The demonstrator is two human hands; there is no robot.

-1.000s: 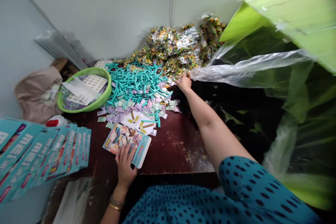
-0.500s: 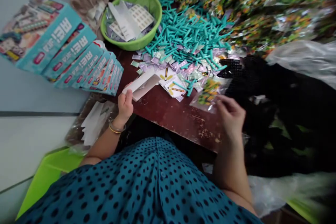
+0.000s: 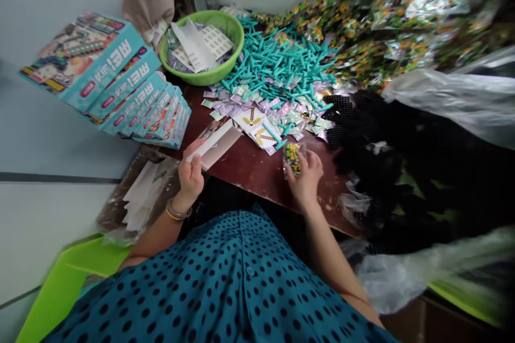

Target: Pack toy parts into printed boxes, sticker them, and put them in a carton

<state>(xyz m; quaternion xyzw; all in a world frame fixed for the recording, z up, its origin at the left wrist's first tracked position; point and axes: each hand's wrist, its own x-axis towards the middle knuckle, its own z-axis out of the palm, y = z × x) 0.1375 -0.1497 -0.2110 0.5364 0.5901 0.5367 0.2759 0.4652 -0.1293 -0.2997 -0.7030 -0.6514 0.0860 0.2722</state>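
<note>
My left hand [image 3: 191, 176] is closed on one end of an open cardboard box [image 3: 219, 146], tilted above the table's near edge with its white inside facing me. My right hand [image 3: 306, 176] grips a small clear bag of yellow, orange and green pieces [image 3: 293, 158] against the brown tabletop. Between the two hands lie printed cards [image 3: 263, 135] showing a yellow pickaxe, with a couple of teal sticks on top. Small purple and pale green packets [image 3: 241, 97] spread behind the cards.
Teal boxes [image 3: 120, 83] are stacked at left beside a green basin [image 3: 209, 79] of packets and sheets. Behind the packets is a heap of teal sticks [image 3: 281, 61]. Bagged colourful pieces [image 3: 374, 27] pile up at back right, black parts [image 3: 434, 155] at right.
My right hand has moved left with the bag, which now looks more compact and sits against the table. My left hand keeps its hold on the box. The view has shifted slightly.
</note>
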